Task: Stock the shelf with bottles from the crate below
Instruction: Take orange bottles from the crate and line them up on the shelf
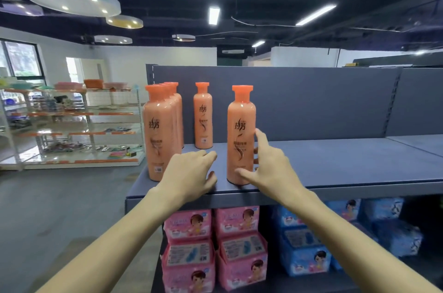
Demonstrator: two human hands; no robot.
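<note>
On the grey top shelf (335, 168) stands a row of orange bottles (159, 134) at the left end, one behind the other. A single orange bottle (203, 116) stands further back. A front bottle (241, 134) stands upright near the shelf edge. My right hand (268, 168) holds its lower part, thumb across the front, fingers round its right side, index finger stretched upward. My left hand (189, 172) lies palm down with relaxed fingers on the shelf between the row and the front bottle, holding nothing. The crate is out of view.
The shelf's back panel (311, 100) rises behind the bottles. The shelf runs bare to the right of the front bottle. Pink packs (215, 244) and blue packs (311, 244) fill the level below. A white rack (72, 124) of goods stands far left across the floor.
</note>
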